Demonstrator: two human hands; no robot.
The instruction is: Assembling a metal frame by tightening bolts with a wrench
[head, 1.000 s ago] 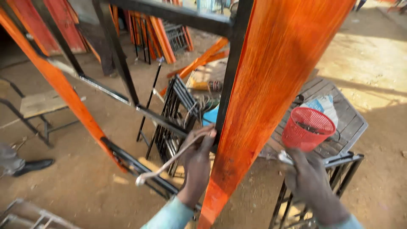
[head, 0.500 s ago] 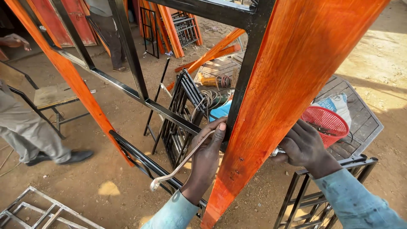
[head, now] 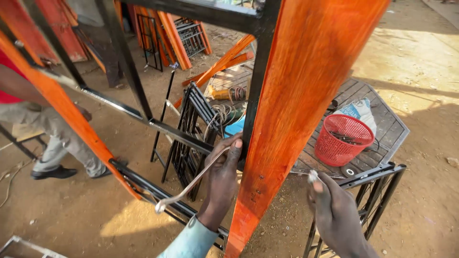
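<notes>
While left hand [head: 224, 174] grips a spanner [head: 191, 184] at the orange plank [head: 296, 119] mid-frame | right hand [head: 334, 215] pinches a small bolt [head: 312, 176] lower right | I judge fastening unfinished.

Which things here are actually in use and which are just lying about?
In use:
left hand
curved silver metal spanner
orange varnished wooden plank
black metal frame bar
right hand
small silver fastener

Lying about:
red plastic mesh basket
coiled rope
</notes>
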